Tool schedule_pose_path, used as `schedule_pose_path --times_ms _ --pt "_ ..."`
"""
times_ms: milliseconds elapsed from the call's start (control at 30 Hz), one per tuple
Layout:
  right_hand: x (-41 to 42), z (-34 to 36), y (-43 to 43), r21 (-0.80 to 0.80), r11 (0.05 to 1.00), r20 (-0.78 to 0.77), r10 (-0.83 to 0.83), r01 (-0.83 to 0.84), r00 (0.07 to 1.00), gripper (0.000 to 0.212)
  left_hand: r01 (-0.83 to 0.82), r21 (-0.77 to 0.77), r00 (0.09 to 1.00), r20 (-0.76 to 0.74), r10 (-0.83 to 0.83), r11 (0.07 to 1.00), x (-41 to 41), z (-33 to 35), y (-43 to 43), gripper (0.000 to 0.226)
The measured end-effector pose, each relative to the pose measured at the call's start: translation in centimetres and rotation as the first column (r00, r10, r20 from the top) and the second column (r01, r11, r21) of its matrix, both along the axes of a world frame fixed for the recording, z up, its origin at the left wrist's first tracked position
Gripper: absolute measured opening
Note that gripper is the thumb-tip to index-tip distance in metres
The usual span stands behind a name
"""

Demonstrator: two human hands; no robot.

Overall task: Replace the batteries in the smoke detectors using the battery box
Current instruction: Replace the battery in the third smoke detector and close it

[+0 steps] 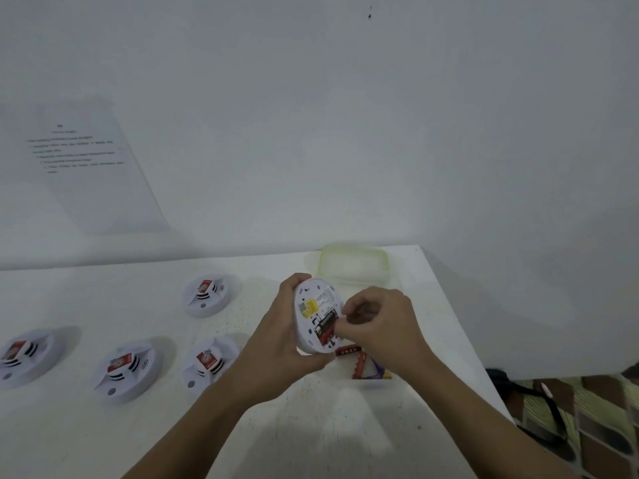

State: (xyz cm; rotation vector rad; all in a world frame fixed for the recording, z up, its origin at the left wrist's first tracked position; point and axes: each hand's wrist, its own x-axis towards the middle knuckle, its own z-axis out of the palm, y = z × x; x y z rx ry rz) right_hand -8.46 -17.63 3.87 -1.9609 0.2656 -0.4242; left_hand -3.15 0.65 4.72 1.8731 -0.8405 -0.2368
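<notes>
Both your bare forearms reach in from below and your hands meet in front of you.
Your left hand grips the round white plastic smoke detector by its rim, with its fingers curled over the top. Your right hand is curled, its fingertips pinching the red-and-black battery in its back.

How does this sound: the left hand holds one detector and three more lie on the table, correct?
Not three. The head view shows four detectors lying on the table. The left hand does hold a fifth detector.
</notes>
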Motion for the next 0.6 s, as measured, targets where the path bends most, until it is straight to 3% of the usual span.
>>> schedule_pose_path --times_ms 367,600 --pt "0.2 -0.3 -0.5 0.248 0.967 -0.091 0.09 -0.065 0.992 0.022 -0.061 -0.015 0.998 -0.025 0.061 0.998 0.7 -0.8 -1.1 0.095" --pt "0.7 -0.9 -0.3 0.202 0.979 -0.154 0.071 -0.039 0.986 0.027 -0.067 -0.023 0.998 0.013 0.067 0.998 1.3 -1.0 -1.7 0.092"
